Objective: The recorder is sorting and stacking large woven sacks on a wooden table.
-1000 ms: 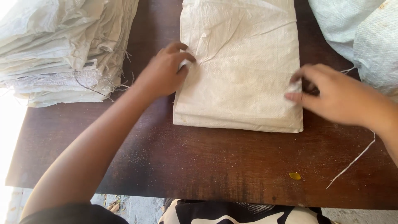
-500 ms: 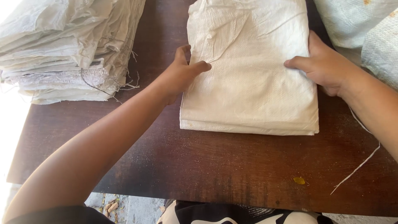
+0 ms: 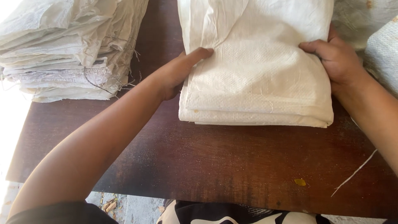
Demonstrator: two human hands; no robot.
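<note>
On the dark wooden bench (image 3: 215, 166), toward the far middle: a folded white woven sack (image 3: 257, 70), several layers thick, near fold edge facing the wearer.

Left hand (image 3: 178, 72): pressed flat against the left side of the sack, fingers extended, index finger laid over the top layer. Hand mostly open, no closed grip visible. Judged purpose: squaring the left edge and keeping the layers from sliding.

Right hand (image 3: 338, 60): curled over the right edge of the sack, fingers bent on top, thumb side hidden behind the fold. Partly closed; pinch on the layers probable but not confirmed. Judged purpose: bracing the stack against the push from the left.

Stack of folded sacks (image 3: 68, 49): at the far left corner of the bench, well apart from the left hand, frayed threads hanging off its right side. More woven sack material (image 3: 383, 54): at the far right, just beside the right hand.

Edges and room:
- Near bench edge well apart from the sack; broad bare strip of wood between.
- Small yellow leaf scrap (image 3: 300, 181) and loose white thread (image 3: 354, 173) on the near right portion.
- Open lane between the stack and the sack, partly taken by the left forearm.
- Right side tight.
</note>
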